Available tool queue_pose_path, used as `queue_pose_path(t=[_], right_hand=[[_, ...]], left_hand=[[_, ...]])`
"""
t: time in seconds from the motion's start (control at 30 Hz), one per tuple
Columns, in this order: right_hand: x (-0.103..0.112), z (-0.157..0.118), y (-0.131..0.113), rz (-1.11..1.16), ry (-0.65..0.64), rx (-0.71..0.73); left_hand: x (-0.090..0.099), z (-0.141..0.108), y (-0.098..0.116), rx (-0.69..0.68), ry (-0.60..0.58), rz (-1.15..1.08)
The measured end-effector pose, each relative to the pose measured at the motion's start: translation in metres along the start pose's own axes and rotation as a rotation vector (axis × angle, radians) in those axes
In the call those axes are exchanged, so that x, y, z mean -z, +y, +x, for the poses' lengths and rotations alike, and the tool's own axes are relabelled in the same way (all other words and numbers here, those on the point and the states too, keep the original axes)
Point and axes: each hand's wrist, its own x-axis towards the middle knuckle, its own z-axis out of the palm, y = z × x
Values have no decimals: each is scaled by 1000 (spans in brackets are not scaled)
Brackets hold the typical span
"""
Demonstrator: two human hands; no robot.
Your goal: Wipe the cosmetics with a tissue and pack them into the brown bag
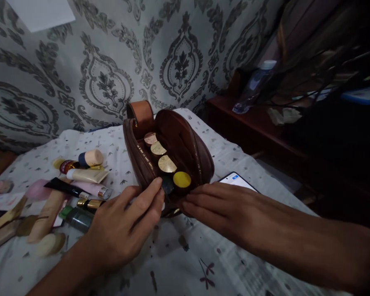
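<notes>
An unzipped brown bag (206, 158) lies on the patterned sheet, its opening facing up. Inside it is a row of several round-topped items, among them a yellow one (182, 179), a pale gold one (167, 164) and a dark one (167, 185). My left hand (126, 222) is at the bag's near left edge, fingers bent and close together beside the dark item; a bit of something white shows under its fingertips. My right hand (223, 205) rests its fingertips on the near right rim, fingers together and stretched out, the palm side hidden.
Left of the bag lie several cosmetic tubes, bottles and brushes, including a cream tube (89, 175) and a dark green bottle (78, 218). A phone (237, 181) is partly behind my right hand. A clear bottle (254, 87) stands on the dark red furniture (231, 117).
</notes>
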Motion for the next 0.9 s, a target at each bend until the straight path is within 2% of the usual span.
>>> queue_pose_path(t=[0.13,0.37,0.53,0.77,0.9], right_hand=[[1,-2,-5,87,27,-2],[3,1,-2,268,-14,-142],[3,1,0,256,2,-84],[-14,2,0,170,-116,-219],[-12,17,0,141,-224,-247]], left_hand=[[3,-2,0,23,-49,-57],[2,-8,1,65,-86,-148],[4,-3,0,55,-94,-89],[2,3,4,16,-10,53],[2,2,7,44,-26,84]])
